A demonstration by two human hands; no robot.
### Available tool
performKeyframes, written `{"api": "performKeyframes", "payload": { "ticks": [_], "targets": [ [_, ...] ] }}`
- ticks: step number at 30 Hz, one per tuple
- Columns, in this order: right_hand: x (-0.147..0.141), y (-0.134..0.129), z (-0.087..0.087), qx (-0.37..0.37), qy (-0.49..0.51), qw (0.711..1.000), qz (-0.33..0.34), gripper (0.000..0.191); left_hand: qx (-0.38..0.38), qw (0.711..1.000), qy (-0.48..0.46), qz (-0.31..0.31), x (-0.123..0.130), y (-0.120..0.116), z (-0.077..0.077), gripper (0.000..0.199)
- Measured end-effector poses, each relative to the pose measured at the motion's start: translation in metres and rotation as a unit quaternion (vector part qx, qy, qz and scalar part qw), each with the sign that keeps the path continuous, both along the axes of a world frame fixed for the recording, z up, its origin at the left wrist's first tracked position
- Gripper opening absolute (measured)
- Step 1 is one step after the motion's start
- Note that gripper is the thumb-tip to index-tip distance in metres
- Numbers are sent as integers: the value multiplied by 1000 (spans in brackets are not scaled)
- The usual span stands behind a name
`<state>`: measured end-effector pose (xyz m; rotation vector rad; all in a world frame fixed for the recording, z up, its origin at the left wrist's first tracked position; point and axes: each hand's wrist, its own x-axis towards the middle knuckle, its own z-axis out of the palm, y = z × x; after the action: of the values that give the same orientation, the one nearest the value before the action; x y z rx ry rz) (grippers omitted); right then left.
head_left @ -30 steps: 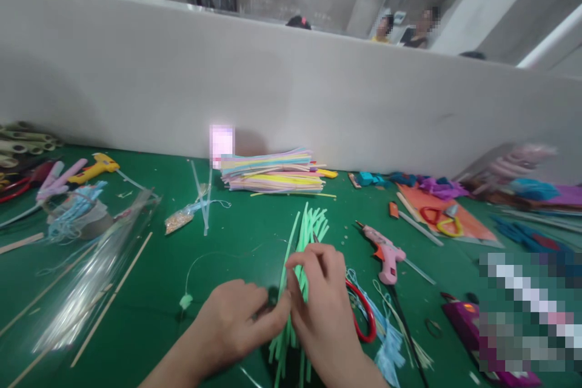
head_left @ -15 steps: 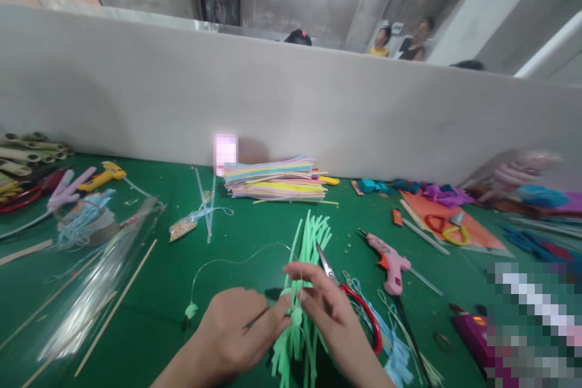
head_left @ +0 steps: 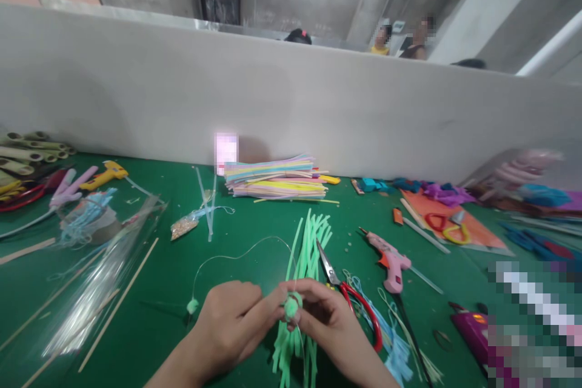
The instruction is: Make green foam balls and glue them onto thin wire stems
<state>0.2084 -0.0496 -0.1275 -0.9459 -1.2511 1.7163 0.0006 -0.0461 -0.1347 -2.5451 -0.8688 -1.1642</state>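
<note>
A small green fuzzy coil [head_left: 291, 307] is pinched between the fingertips of my left hand [head_left: 239, 321] and my right hand [head_left: 334, 327]. Both hands are closed around its sides. A thin clear thread [head_left: 236, 256] loops leftward from it to a second green fuzzy ball [head_left: 192, 306], beside my left wrist. Under my hands lies a bundle of light green pipe cleaners [head_left: 311, 242]. Red-handled scissors [head_left: 364, 303] rest just right of the bundle, close to my right hand.
A pink glue gun [head_left: 388, 260] lies on the right of the green table [head_left: 177, 273]. Stacked multicoloured pipe cleaners [head_left: 275, 179] sit against the white partition [head_left: 273, 97]. Clear plastic sleeves [head_left: 86, 303] and wooden sticks [head_left: 120, 303] are at left. Several people are beyond the partition.
My fingers have come together around the green coil, which now faces upward between them. My right fingers have lowered and closed in. The surrounding things stay where they were.
</note>
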Motion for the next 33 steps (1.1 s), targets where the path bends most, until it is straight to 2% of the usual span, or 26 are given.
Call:
{"api": "performKeyframes", "payload": {
  "ticks": [4, 10, 14, 19, 21, 23, 25, 28, 30, 33],
  "targets": [
    [5, -1, 2, 20, -41, 998, -39, 26, 5, 1000, 7, 1, -3, 1, 1, 30],
    [13, -5, 10, 29, -66, 989, -133, 23, 13, 1000, 14, 6, -4, 7, 0, 30],
    [14, -11, 19, 28, -72, 985, -157, 25, 8, 1000, 20, 16, -5, 7, -1, 29],
    [13, -24, 32, 58, -126, 966, -217, 22, 0, 999, 23, 24, -9, 5, -4, 32],
    [13, -25, 39, 89, -151, 961, -212, 18, 0, 999, 29, 24, -9, 4, -5, 32],
    [12, -23, 47, 167, -184, 953, -174, 13, -2, 999, 42, 22, -9, 3, -7, 33],
    [10, -18, 54, 278, -227, 926, -115, 12, -6, 998, 55, 19, -6, 3, -7, 29],
    [-1, -7, 60, 410, -300, 860, -44, 18, -12, 998, 60, 17, -1, 3, -8, 19],
    [-11, -1, 59, 468, -366, 804, -32, 24, -14, 998, 60, 16, 2, 5, -8, 27],
    [-24, 5, 50, 547, -464, 696, -39, 30, -13, 998, 61, 23, 5, 6, -10, 29]
  ]
}}
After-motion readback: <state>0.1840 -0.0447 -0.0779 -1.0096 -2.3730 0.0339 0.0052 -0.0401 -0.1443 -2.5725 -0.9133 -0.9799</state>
